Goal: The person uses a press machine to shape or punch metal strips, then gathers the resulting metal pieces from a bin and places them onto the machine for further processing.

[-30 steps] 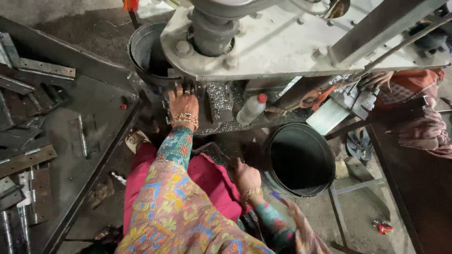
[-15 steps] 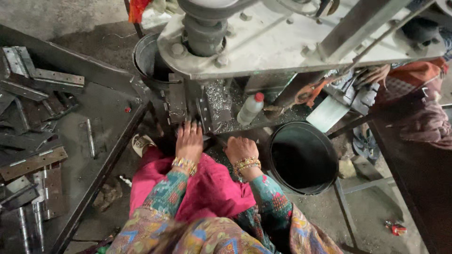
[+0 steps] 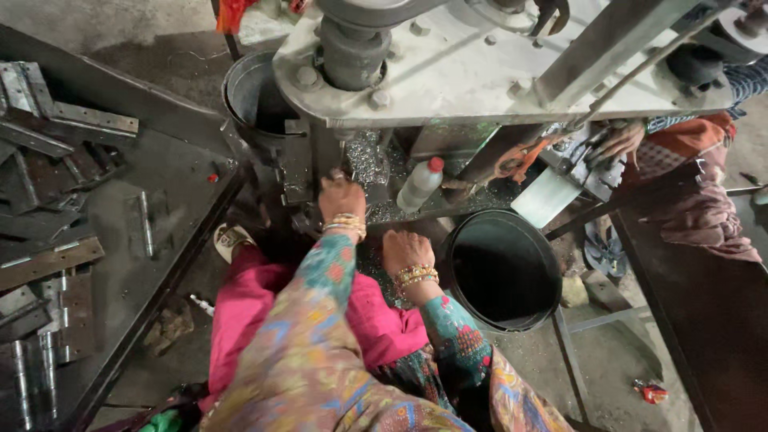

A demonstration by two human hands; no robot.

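Dark metal desk (image 3: 172, 208) at left w/ flat steel hinges (image 3: 48, 264) & pins scattered on it; machine bed (image 3: 384, 210) carries metal shavings (image 3: 368, 160) + a white bottle w/ red cap (image 3: 420, 182); floor (image 3: 616, 368) holds black bucket (image 3: 502, 270), red scrap (image 3: 652, 391).

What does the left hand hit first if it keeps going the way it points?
The left hand points up-frame into the press's work area. It would probably meet the bed strewn with metal shavings first, then the machine body. Depth is unclear; it may already touch.

Left hand (image 3: 342, 198) reaches forward, right hand (image 3: 406, 251) curled lower (both wrists bangled).
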